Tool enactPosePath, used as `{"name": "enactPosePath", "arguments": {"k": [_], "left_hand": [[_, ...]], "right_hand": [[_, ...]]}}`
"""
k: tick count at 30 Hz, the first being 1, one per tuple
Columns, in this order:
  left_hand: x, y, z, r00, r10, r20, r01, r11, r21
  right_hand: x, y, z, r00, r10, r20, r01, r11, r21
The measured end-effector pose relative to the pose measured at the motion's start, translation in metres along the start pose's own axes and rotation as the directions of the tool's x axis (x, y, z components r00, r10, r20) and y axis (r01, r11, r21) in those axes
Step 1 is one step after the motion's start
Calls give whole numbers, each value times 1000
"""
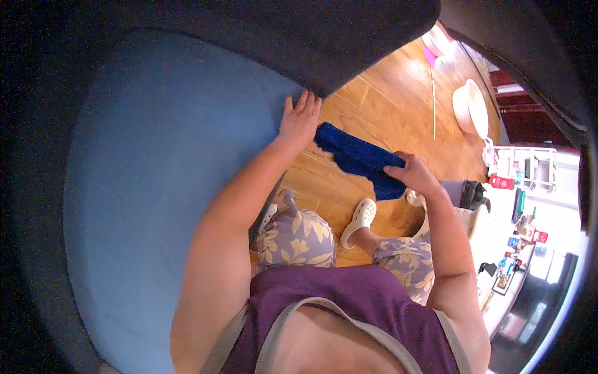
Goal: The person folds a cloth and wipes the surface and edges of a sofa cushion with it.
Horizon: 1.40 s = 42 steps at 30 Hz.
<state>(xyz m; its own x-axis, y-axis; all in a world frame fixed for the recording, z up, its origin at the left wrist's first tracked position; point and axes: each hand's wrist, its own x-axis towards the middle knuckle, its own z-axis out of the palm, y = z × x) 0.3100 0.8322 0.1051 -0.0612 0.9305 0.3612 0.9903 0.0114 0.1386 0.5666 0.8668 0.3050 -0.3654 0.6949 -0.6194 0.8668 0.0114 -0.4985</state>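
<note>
My left hand (302, 117) rests with its fingers stretched out on the corner of a large light-blue cushion (168, 168), where it meets dark grey upholstery (299, 56). From my right hand (414, 174) extends a dark blue cloth (361, 154), its near end pinched between thumb and fingers. The cloth hangs over the wooden floor, and its far end comes close to my left wrist. Whether it touches the upholstery there, I cannot tell.
Beyond the cloth, a white basin (468, 109) and a thin-handled pink tool (433, 93) are on the wooden floor (380, 93). On the right are a white rack (529, 167), a light bin (470, 218) and a cluttered white surface. White clogs (361, 218) are on my feet.
</note>
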Motion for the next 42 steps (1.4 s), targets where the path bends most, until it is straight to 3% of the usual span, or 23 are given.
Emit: {"name": "enactPosePath", "arguments": {"k": [5,6,11,13,15,16,18,19,21,22,24,25,26,29,30,31,32,33,34,37,39,41,42], "left_hand": [[27,17,-1,930,-259,262,313,931,-190],[35,19,-36,871,-212,444,331,920,-210],[43,-3,-94,781,-123,613,408,842,-352],[22,-10,-108,853,-61,519,361,786,-502],[-5,-11,-112,975,2,221,215,224,-951],[-18,-10,-135,974,-7,228,224,230,-947],[-43,1,-166,982,-36,187,168,-290,-942],[-51,7,-168,993,-37,112,91,-368,-926],[-70,11,-171,972,-202,121,30,-400,-916],[-79,8,-180,965,-233,117,19,-386,-922],[-95,-2,-198,916,-296,270,112,-457,-882],[-101,-10,-203,851,-417,318,60,-524,-850],[-112,-24,-211,797,-470,380,94,-525,-846],[-165,-88,-262,527,-674,517,186,-502,-845],[-185,-112,-283,349,-841,413,172,-376,-910],[-204,-133,-312,102,-979,178,389,-125,-913],[-257,-194,-298,128,-991,-46,503,105,-858],[-298,-227,-322,36,-973,-229,697,188,-692],[-348,-265,-336,74,-890,-451,751,347,-562],[-480,-340,-388,-149,-745,-651,989,-119,-90],[-511,-332,-417,-385,-723,-574,903,-423,-74],[-575,-361,-393,-534,-607,-589,793,-600,-100],[-605,-370,-377,-594,-676,-437,780,-616,-107]], "right_hand": [[-14,-21,4,996,-75,46,69,989,135],[-20,-26,9,988,-155,-17,155,964,218],[-36,-46,15,975,-202,-95,222,917,332],[-48,-68,21,973,-215,-89,232,905,357],[-59,-94,25,962,-268,-58,252,779,574],[-61,-106,25,938,-339,-79,303,682,665],[-59,-126,33,915,-389,-110,351,627,696],[-58,-136,38,899,-429,-92,374,638,673],[-59,-158,55,900,-430,73,410,891,196],[-43,-148,79,708,-706,33,706,704,-80],[-32,-148,99,619,-778,107,785,616,-65],[-32,-155,107,542,-827,151,839,542,-46],[-31,-169,112,548,-817,181,784,577,230],[-33,-196,113,592,-801,94,769,595,233],[-23,-197,115,608,-793,34,778,604,173],[-9,-194,115,600,-798,48,781,598,179],[6,-191,112,693,-715,87,692,695,195],[21,-187,112,776,-617,129,589,783,201],[35,-185,115,773,-619,141,591,782,198],[74,-175,125,782,-619,76,621,784,-15],[100,-169,135,644,-765,10,749,628,-211],[104,-185,154,578,-814,52,758,512,-404],[104,-189,165,524,-845,110,725,374,-578]]}}
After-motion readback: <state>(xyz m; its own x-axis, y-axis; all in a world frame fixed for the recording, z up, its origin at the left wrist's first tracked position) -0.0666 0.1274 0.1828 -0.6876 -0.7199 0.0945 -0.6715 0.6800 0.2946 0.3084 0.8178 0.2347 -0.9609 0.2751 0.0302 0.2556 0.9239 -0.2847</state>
